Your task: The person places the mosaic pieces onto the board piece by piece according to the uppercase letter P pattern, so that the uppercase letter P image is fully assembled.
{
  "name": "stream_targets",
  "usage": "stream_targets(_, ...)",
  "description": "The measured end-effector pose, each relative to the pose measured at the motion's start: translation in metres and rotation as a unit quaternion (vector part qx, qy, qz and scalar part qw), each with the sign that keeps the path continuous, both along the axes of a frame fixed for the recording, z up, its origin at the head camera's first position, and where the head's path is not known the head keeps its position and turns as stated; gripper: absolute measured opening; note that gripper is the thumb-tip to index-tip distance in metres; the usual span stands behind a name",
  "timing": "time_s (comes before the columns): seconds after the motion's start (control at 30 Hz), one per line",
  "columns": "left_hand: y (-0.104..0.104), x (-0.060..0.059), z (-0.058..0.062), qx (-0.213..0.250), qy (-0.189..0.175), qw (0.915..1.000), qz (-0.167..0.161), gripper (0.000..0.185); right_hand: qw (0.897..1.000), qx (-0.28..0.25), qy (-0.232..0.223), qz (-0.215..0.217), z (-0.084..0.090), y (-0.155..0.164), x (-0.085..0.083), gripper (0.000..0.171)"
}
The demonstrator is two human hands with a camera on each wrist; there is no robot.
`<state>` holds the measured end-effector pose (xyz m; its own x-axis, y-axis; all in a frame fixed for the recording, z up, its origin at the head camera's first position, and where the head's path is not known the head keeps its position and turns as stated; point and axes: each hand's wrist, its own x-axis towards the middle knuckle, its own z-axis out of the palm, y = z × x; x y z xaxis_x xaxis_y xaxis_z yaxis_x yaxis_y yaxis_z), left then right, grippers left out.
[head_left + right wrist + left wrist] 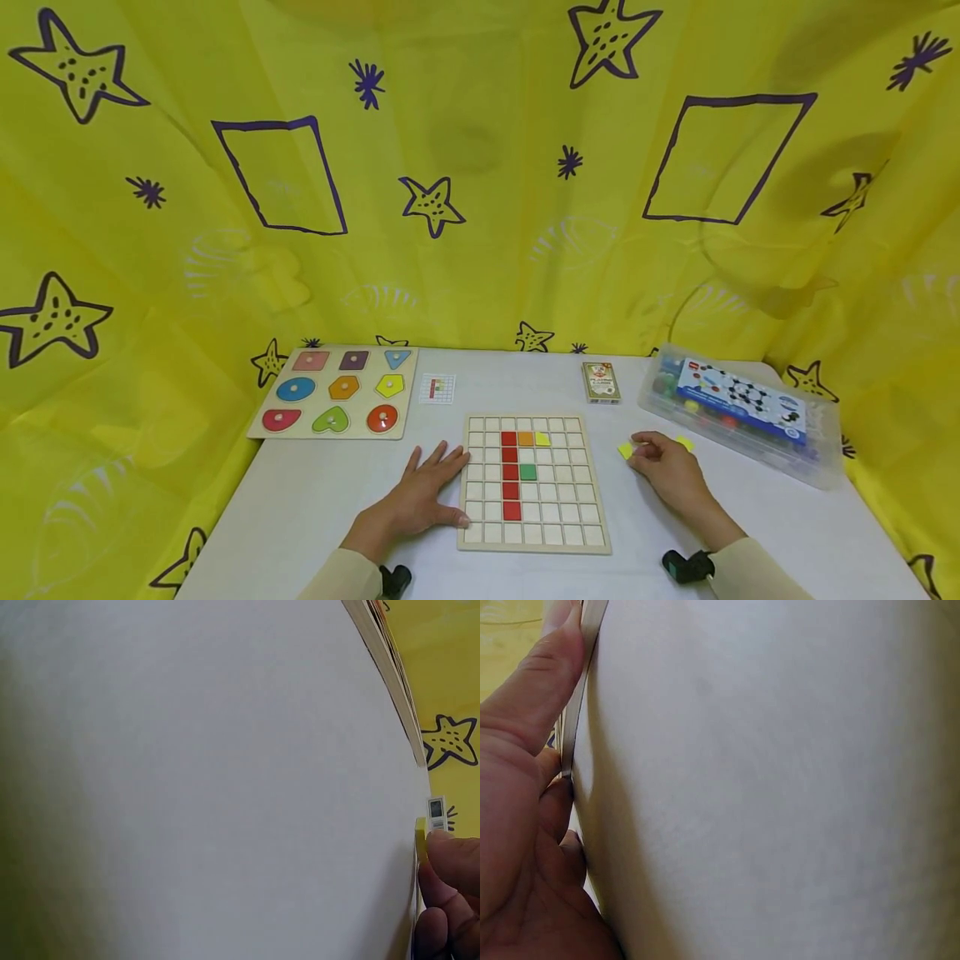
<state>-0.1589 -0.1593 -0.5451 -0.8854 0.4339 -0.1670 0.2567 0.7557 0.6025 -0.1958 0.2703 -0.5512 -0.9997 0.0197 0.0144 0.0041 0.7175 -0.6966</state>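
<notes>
Left hand (420, 496) laid flat, fingers straight, against grid board (534, 482) at its 9 o'clock edge; right hand (667, 467) curled, pinching yellow tile (626, 451) on tabletop (300, 500) at board's 3 o'clock. Early going, apparently: seven tiles seated, most cells bare.

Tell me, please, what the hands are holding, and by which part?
The right hand pinches a yellow tile by its edge. The left hand holds nothing; it rests flat against the grid board.

Small white pattern card (437, 388): grid too small to read. Print on green card box (601, 382) illegible. Right hand (670, 468) covers pt of yellow square tiles (626, 451); both forearms cut off at btm edge.
</notes>
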Motion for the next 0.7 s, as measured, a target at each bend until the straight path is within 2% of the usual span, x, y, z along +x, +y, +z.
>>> stream_targets(0.17, 0.0001, -0.0004, -0.0021, 0.002, 0.0, 1.0, 0.001, 0.103, 1.0, 0.008, -0.008, 0.019, 0.0006, 0.0009, -0.0011, 0.043)
stream_targets(0.37, -0.0003, -0.0009, -0.0049, 0.002, 0.002, 1.0, -0.003, 0.103, 1.0, 0.025, -0.006, 0.017, -0.0034, -0.0003, -0.0022, 0.028)
stream_targets(0.57, 0.0001, -0.0006, -0.0024, 0.0, 0.003, 1.0, -0.005, 0.103, 0.999, 0.043, 0.001, 0.025, -0.0055, -0.0024, -0.0018, 0.038)
stream_targets(0.7, -0.0002, -0.0003, -0.001, 0.005, 0.001, 1.0, -0.002, 0.103, 0.999, 0.04, 0.018, 0.031, -0.0045, -0.0068, -0.0008, 0.028)
